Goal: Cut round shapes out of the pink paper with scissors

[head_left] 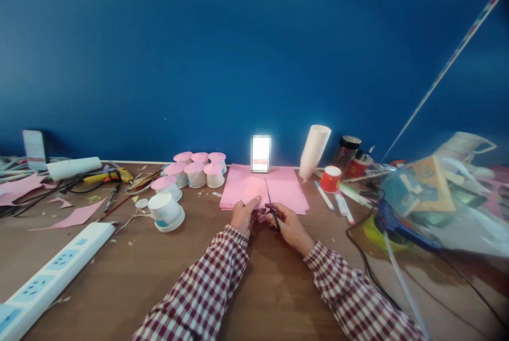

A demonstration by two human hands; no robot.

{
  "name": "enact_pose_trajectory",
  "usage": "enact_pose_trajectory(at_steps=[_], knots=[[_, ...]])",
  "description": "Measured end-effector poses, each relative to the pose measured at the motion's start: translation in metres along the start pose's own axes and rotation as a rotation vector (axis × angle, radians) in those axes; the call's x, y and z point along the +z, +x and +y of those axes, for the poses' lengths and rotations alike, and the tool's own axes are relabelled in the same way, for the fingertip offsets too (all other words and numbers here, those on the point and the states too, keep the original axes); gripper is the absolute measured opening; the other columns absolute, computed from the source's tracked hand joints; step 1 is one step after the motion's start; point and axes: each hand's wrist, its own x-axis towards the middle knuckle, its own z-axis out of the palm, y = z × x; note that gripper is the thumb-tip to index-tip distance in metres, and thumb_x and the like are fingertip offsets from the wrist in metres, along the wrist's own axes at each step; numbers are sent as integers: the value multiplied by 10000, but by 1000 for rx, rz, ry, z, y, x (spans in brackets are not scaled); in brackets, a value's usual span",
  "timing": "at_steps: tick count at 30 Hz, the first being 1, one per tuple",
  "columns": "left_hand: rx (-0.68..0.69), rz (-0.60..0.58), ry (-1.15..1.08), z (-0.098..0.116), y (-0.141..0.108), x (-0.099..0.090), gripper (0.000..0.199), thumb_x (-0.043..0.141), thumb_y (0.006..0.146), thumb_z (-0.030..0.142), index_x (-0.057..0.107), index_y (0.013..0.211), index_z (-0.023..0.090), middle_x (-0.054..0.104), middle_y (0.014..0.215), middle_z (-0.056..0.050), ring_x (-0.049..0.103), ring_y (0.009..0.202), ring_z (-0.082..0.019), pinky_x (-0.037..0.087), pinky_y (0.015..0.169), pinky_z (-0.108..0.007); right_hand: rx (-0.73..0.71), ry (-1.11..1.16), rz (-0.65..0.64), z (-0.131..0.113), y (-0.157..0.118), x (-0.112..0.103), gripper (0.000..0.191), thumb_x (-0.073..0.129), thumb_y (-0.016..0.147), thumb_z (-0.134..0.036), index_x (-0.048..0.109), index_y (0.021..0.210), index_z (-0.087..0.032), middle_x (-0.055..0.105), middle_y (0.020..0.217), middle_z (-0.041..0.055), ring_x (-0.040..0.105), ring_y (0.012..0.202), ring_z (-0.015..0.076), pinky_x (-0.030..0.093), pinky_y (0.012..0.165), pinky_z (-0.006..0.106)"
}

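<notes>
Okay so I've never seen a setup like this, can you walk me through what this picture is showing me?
Sure. There is no robot here, just a person working with two bare hands. The one picture comes from a camera worn on the person's head, looking forward and down, so you see roughly what they see.

The left hand holds a piece of pink paper. The right hand holds scissors up against its edge.

On the brown table, a stack of pink sheets lies beneath the work. To the left are small cups with pink tops and a power strip. To the right stand a tall stack of white cups and a red cup.
</notes>
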Motion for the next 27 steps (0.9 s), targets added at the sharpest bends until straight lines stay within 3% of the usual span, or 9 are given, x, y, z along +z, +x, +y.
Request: enact_pose_trajectory(at_steps=[27], knots=[[-4, 14, -11, 1, -2, 3, 310, 806, 574, 238, 604, 747, 78, 583, 533, -7, 526, 423, -83, 421, 386, -183, 12, -16, 6, -3, -1, 0, 431, 681, 739, -409, 616, 1089, -166, 556, 674, -9, 483, 579, 122, 404, 540, 249]])
